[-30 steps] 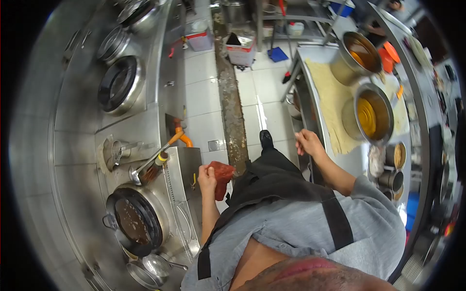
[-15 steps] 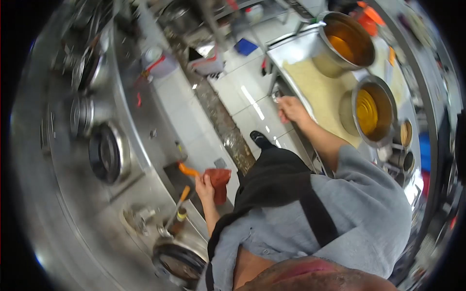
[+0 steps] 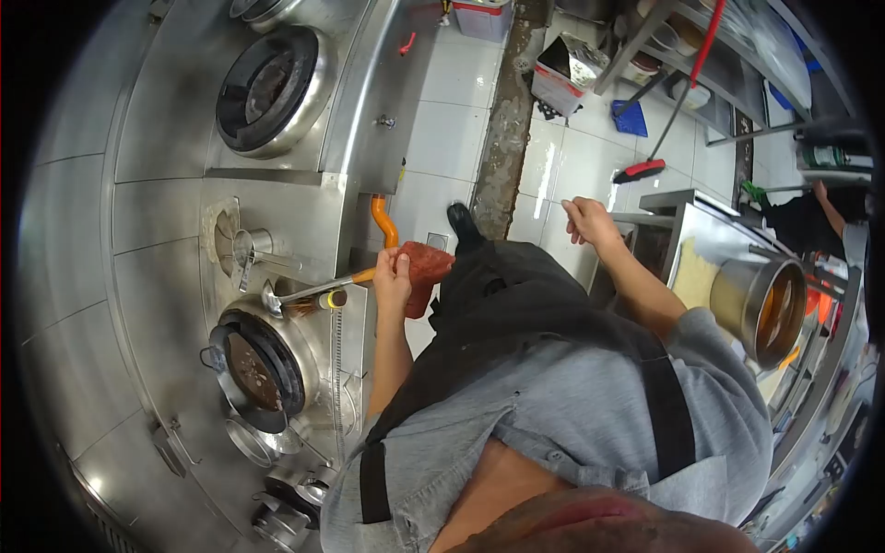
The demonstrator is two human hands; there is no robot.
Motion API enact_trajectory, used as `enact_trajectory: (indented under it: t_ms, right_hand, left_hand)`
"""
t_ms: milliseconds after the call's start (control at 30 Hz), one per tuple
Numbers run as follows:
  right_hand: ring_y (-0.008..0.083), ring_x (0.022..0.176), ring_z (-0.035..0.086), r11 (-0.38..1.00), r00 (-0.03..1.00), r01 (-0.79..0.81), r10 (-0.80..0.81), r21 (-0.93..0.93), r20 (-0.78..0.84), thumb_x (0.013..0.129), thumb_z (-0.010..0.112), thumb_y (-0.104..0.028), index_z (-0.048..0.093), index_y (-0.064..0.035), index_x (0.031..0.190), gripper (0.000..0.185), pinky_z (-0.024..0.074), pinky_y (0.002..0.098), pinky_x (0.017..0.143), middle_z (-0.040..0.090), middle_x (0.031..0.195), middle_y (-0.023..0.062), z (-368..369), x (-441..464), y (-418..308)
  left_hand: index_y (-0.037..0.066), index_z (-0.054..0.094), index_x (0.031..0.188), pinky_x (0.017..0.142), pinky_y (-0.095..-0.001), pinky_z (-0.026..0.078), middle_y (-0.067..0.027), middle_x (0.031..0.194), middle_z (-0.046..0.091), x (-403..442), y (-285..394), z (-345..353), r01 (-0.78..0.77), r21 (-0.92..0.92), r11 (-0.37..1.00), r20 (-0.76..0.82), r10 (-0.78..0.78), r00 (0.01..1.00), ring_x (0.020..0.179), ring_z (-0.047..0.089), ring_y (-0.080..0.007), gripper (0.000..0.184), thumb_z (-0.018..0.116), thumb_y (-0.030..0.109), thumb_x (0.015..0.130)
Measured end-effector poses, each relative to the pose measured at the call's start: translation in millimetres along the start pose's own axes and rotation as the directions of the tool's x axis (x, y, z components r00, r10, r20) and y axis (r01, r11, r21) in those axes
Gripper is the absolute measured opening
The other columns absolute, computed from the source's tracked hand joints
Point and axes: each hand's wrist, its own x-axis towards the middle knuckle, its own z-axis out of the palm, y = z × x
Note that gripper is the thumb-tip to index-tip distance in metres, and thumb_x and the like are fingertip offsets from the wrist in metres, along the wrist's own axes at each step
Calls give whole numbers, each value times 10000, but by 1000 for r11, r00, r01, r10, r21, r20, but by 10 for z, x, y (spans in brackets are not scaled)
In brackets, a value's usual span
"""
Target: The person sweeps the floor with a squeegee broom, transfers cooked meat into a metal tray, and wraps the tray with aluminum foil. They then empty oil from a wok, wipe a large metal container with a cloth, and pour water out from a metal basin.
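My left hand [image 3: 393, 281] is closed on a folded dark red cloth [image 3: 424, 274], which hangs beside the steel stove edge. Just left of that hand lies a ladle [image 3: 318, 290] with a wooden handle, its handle end close to my fingers. A bottle with a yellow cap [image 3: 333, 300] and a wok [image 3: 255, 370] holding brown liquid are nearby. On the other side, my right hand [image 3: 588, 222] hangs over the tiled floor with fingers partly curled and apart, holding nothing.
A second wok [image 3: 267, 88] sits farther up the stove. A red broom [image 3: 640, 171], blue dustpan [image 3: 630, 118] and white bin [image 3: 559, 88] stand on the floor ahead. At right are a large pot [image 3: 758, 309] and another person [image 3: 811, 217].
The view has swung right, then back left. The broom head and another person have come into view, and one of the two large pots has left it. My left hand still holds the cloth.
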Motion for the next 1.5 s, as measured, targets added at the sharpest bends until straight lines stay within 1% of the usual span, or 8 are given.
enact_trajectory:
  t_ms: [233,633,900,967,1067,1200,1400,1500]
  right_hand:
    - [187,494,611,913,978,199,-210,-357,7,864,585,-213,589,28,815,246,478,327,479,620,627,117,49,1001,-792]
    - [170,484,615,989,950,-84,42,-123,-310,896,541,-234,608,49,783,312,475,298,445,630,617,111,-602,2661,-1543]
    - [222,596,645,912,675,388,-378,-132,-634,854,581,-194,622,7,804,211,498,341,564,645,650,115,-1498,5344,-2774]
    - [157,611,639,775,553,269,-610,-571,-567,849,599,-167,643,12,932,203,499,296,556,649,689,87,-1716,6239,-2875]
    - [397,885,588,910,653,342,-409,-234,-638,839,573,-205,644,-30,877,193,472,437,779,641,831,196,-1899,6667,-3143]
    - [351,801,630,898,679,320,-439,-302,-589,838,557,-277,647,-7,768,294,481,420,722,634,747,199,-2026,6266,-3036]
    - [296,629,635,772,845,424,-525,-473,-100,811,586,-216,658,-23,790,207,495,366,621,625,665,183,-1291,4857,-2048]
    - [230,761,655,877,840,480,-462,7,282,769,694,-189,618,-11,1068,356,503,315,705,670,820,153,-737,4033,-2048]
  left_hand:
    - [-10,506,1046,763,-256,456,-100,933,616,1225,-10,167,-77,-125,989,-40,72,997,844,580,-133,174,526,74,895]
    - [-6,530,995,745,-312,468,-143,897,639,3312,627,447,-54,84,995,163,39,986,841,620,-217,170,521,131,894]
    - [-4,537,1003,745,-326,479,-158,878,639,2949,544,803,53,261,964,-50,-41,998,828,632,-247,187,538,145,889]
    - [-2,542,1003,734,-327,484,-160,865,640,2817,783,944,194,297,935,-89,-175,981,814,636,-245,181,546,136,885]
    - [5,543,1002,717,-329,488,-163,856,641,2637,835,1157,274,293,916,-162,-235,958,798,638,-243,175,550,131,881]
    - [11,545,991,711,-331,488,-172,845,641,2564,957,1499,209,242,948,-202,-162,966,795,639,-243,157,549,120,879]
    - [17,546,985,702,-363,498,-182,849,645,2630,1648,1884,63,226,972,-184,-21,983,797,649,-313,188,541,178,887]
    - [41,549,974,706,-394,502,-179,867,649,2594,1910,1986,98,261,960,-182,-51,982,810,636,-356,202,544,220,881]
